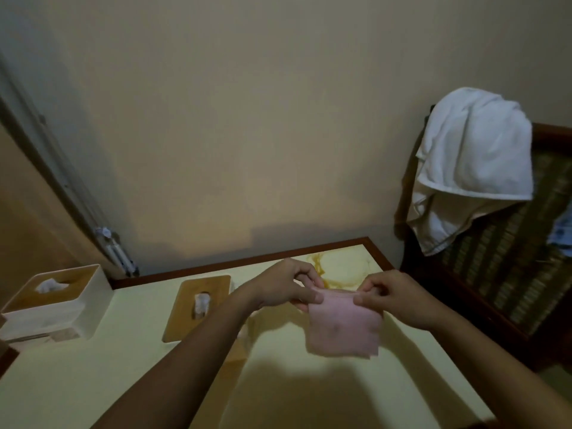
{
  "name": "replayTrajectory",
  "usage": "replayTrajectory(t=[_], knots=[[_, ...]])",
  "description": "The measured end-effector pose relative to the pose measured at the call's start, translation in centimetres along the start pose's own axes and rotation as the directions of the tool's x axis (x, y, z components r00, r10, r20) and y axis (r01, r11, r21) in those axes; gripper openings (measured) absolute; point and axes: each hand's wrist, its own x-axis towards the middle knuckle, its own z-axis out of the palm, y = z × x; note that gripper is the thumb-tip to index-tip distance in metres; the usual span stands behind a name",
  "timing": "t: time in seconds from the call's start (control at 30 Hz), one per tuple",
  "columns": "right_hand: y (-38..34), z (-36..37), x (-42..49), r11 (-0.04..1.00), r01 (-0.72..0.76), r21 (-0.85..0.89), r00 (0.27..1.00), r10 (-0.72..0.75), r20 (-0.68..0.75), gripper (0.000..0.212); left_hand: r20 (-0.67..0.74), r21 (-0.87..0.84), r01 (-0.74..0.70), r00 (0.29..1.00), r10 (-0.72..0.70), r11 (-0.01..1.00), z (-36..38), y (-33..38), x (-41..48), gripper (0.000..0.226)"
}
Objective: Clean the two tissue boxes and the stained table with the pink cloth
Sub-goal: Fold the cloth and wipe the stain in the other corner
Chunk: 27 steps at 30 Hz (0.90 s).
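Note:
A folded pink cloth (343,326) hangs above the pale yellow table (93,382). My left hand (284,284) pinches its top left corner and my right hand (399,297) pinches its top right corner. A brownish stain (332,270) marks the table's far right corner, just behind the hands. One white tissue box with a wooden lid (58,300) stands at the far left. A second tissue box with a wooden lid (199,306) sits left of my left forearm; white tissue pokes out of both.
A dark wooden chair (501,267) with a striped woven seat stands right of the table, a white towel (470,162) draped over its back. The plain wall runs behind the table's dark wooden rim (247,263). A folded metal stand (114,249) leans in the left corner.

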Motion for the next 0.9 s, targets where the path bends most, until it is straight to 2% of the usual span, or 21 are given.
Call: replayTrajectory(t=[0.13,0.2,0.23,0.27,0.37,0.47,0.6,0.8,0.9], knots=[[4.7,0.0,2.9,0.987,-0.154,-0.044,0.984,0.149,-0.101,0.003,-0.111,-0.109,0.046,0.992,-0.058,0.993,2.8,-3.6,5.8,0.018],[6.7,1.9,4.1,0.940,-0.294,-0.175,0.940,0.251,-0.231,0.032,-0.241,-0.065,0.083,0.966,-0.096,0.994,4.1,-6.1,8.2,0.018],[7.5,3.4,4.4,0.900,-0.332,-0.281,0.926,0.255,-0.278,0.045,-0.315,-0.013,0.104,0.944,-0.102,0.995,4.6,-7.5,9.1,0.020],[8.2,5.2,4.7,0.872,-0.328,-0.362,0.931,0.234,-0.281,0.053,-0.386,0.053,0.130,0.917,-0.100,0.990,5.0,-8.8,9.7,0.023],[9.2,10.6,4.6,0.829,-0.213,-0.518,0.977,0.186,-0.104,0.067,-0.525,0.231,0.208,0.849,-0.058,0.951,5.3,-13.1,10.3,0.029],[10.8,13.7,4.0,0.732,-0.178,-0.658,0.984,0.136,-0.115,0.065,-0.537,0.413,0.296,0.843,-0.032,0.862,4.8,-16.4,10.6,0.036],[13.5,13.1,4.5,0.694,-0.286,-0.660,0.956,0.164,-0.241,0.069,-0.518,0.580,0.355,0.855,-0.004,0.733,4.0,-17.9,11.0,0.045],[15.4,9.8,8.3,0.711,-0.338,-0.617,0.941,0.256,-0.220,0.098,-0.622,0.588,0.395,0.778,0.083,0.706,4.8,-19.3,11.9,0.042],[16.6,8.5,11.6,0.708,-0.384,-0.593,0.923,0.290,-0.251,0.077,-0.664,0.515,0.380,0.744,0.077,0.768,4.6,-19.9,12.1,0.041]])
